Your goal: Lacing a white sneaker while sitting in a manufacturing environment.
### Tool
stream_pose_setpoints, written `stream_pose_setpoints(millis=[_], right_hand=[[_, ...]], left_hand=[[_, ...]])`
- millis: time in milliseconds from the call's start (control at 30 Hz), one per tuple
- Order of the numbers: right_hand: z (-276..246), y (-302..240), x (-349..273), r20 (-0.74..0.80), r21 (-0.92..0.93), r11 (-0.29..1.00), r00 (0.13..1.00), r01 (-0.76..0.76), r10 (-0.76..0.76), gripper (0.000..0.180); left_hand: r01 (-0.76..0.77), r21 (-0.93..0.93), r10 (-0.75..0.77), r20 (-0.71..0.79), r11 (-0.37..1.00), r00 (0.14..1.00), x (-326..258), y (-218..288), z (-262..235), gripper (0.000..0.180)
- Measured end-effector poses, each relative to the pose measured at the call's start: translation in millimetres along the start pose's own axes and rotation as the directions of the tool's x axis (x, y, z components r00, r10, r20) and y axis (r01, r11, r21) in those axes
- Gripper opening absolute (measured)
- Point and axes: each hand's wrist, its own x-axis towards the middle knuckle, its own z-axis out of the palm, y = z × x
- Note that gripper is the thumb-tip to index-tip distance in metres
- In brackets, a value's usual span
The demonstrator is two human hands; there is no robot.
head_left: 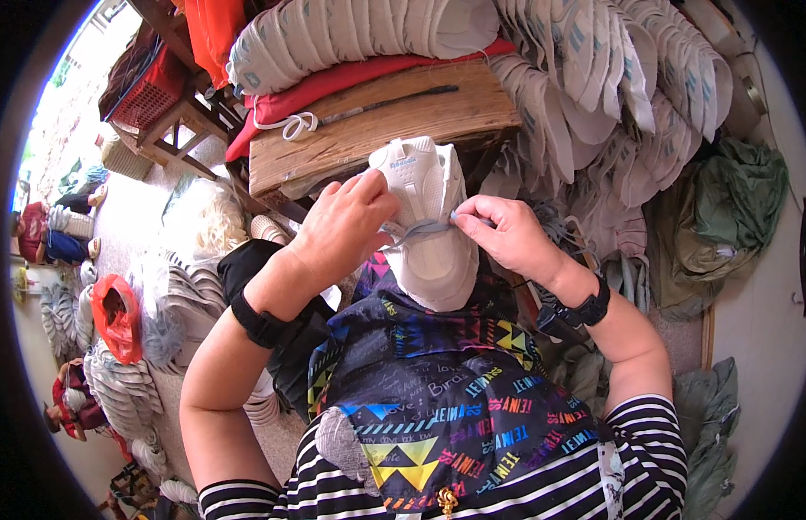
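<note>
A white shoe upper [433,269] rests on my lap against the wooden bench, its toe toward me and its tongue pointing away. Across its throat runs a grey-blue shoelace [427,229]. My left hand [347,217] is closed at the left edge of the upper, fingers curled over the eyelet side; the fingertips are partly hidden. On the right side, my right hand [507,234] pinches the shoelace between thumb and forefinger, close to the eyelets. A dark patterned apron [438,390] covers my lap under the upper.
Ahead stands a wooden bench [377,130] with a thin dark tool [386,104], a white cord [299,126] and a row of uppers [360,43] on red cloth. Stacked uppers [594,69] fill the far right. Left are a red bag [115,316] and seated people [61,230].
</note>
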Motion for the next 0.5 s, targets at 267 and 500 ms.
stream_pose_setpoints(millis=[267, 500], right_hand=[[-2, 0, -3, 0.051, 0.083, 0.991, 0.993, -0.107, 0.103, 0.018], [4, -3, -3, 0.057, 0.039, 0.983, 0.983, -0.177, 0.175, 0.018]], left_hand=[[0.049, -0.175, -0.06, -0.056, 0.983, 0.997, 2, -5, 12, 0.018], [0.155, -0.264, -0.218, -0.228, 0.952, 0.949, -1, 1, 40, 0.015]])
